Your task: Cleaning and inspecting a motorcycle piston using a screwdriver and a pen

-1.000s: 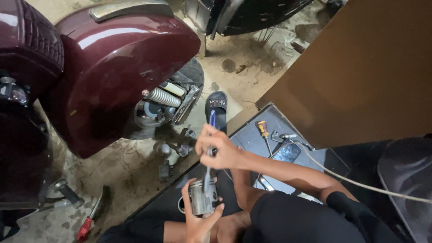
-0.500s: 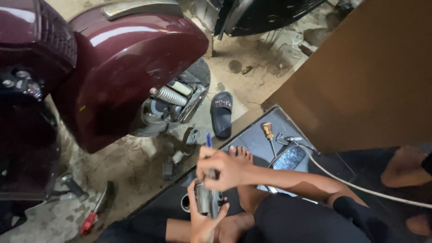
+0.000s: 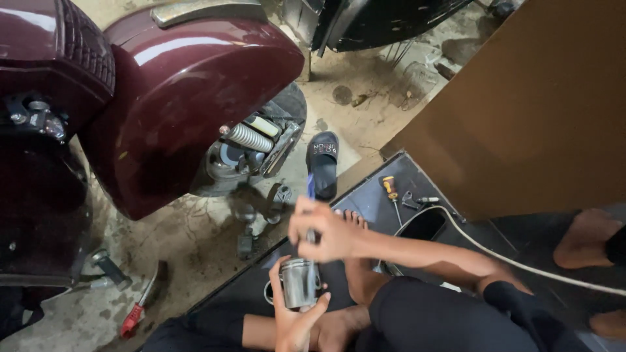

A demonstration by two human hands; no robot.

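Soft daylight falls evenly from above, brightest on the dirt floor (image 3: 365, 104) beyond the maroon scooter fender (image 3: 189, 85), whose gloss carries pale streaks of glare along its upper curve. Beneath the fender the wheel well sinks into deep shadow. The right hand (image 3: 326, 231) is smeared with motion blur; the metal cylinder (image 3: 300, 281) below it stays fairly sharp. Frame corners darken slightly.
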